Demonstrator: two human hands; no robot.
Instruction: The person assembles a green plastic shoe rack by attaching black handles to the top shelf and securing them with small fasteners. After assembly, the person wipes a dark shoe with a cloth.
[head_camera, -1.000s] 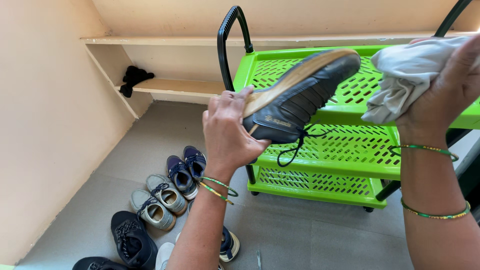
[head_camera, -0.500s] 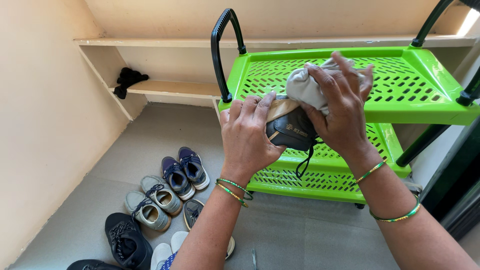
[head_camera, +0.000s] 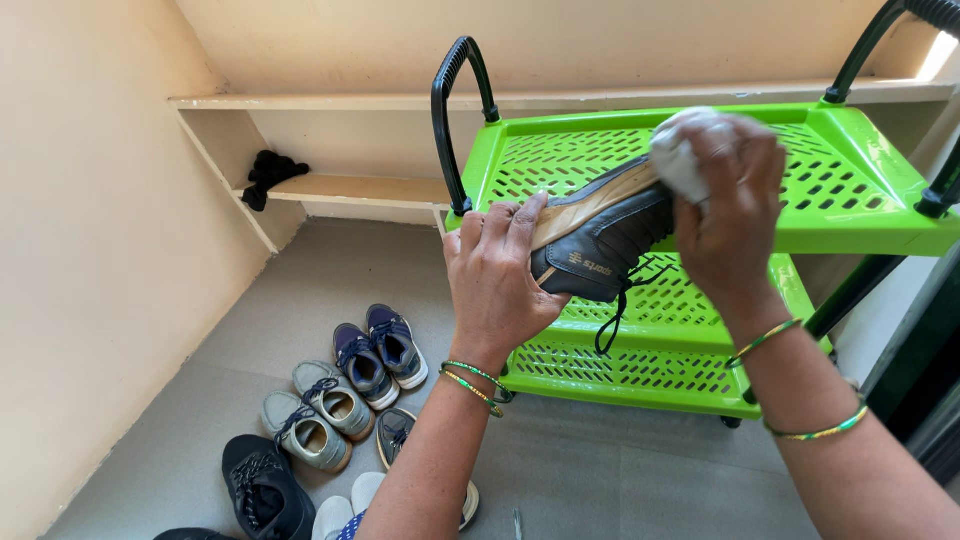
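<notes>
Left hand (head_camera: 497, 275) grasping heel end of dark shoe (head_camera: 607, 240), sole up, held before green rack (head_camera: 850, 190). Shoe long axis runs 8 to 2 o'clock. Right hand (head_camera: 728, 225) clenched round white cloth (head_camera: 680, 150), pressed on toe end, at 2 o'clock from left hand.

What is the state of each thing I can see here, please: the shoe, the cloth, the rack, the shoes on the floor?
Dark shoe: held in the air, sole turned up, lace hanging loose.
White cloth: bunched, pressed on the shoe's sole.
Left hand: closed around the shoe.
Right hand: closed on the cloth.
Green rack: standing, shelves bare where visible.
Floor shoes: lying in pairs, upright.
Black item: lying on the wall shelf.
</notes>
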